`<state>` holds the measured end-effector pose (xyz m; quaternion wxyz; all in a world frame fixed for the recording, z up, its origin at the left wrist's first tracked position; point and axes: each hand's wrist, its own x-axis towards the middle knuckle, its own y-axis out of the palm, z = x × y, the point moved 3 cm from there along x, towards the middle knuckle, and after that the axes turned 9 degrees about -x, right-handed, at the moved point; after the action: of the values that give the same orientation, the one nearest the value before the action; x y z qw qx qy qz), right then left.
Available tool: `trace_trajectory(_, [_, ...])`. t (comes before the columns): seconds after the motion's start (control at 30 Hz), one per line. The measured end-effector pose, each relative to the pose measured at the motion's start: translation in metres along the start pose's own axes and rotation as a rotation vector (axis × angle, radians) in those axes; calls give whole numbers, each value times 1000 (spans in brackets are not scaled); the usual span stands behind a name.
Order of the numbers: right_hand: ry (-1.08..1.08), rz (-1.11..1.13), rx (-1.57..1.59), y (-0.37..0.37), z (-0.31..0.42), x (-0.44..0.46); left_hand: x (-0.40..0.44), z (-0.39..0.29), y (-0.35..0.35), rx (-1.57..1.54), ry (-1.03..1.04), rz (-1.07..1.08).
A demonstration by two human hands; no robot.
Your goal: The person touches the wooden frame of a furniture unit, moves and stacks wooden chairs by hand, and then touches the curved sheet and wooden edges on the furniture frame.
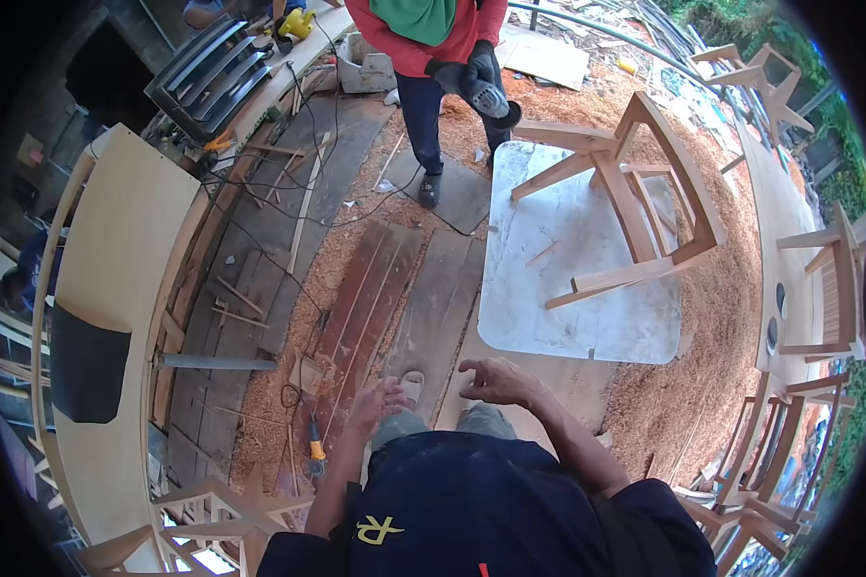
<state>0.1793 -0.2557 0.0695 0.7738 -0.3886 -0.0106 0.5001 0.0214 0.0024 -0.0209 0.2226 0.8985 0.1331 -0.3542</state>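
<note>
My left hand (378, 402) hovers in front of my body over the plank floor, fingers loosely bent and apart, holding nothing. Likewise, my right hand (502, 382) is raised with its fingers half curled and apart, touching nothing. It is the nearer hand to the white table (587, 327), just short of the front edge. On that table a bare wooden chair frame (635, 207) lies tipped over, with its legs pointing left. A small wood strip (541, 253) rests on the white top beside it.
Across the table stands a person in a red top (409, 60), whose gloved hands hold a grey power tool (491, 101). A yellow-and-blue grinder (316, 450) lies on the floor at left. Cables (250, 183), shavings (731, 288) and more chair frames (818, 288) surround me.
</note>
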Motion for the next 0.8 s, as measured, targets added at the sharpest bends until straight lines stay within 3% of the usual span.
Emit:
trace_trajectory(0.27, [-83,-154,47,-38,88,34,10,-38,44,-408,-136,239])
trace_trajectory(0.43, [-230,-209,0,-28,169,91,3,-81,44,-651,-63,324])
trace_trajectory(0.67, [-476,-472,-170,29,252,207,15,-170,-6,-925,-109,740])
trace_trajectory(0.8, [-595,-673,-215,31,269,243,25,-205,-42,-926,-71,714])
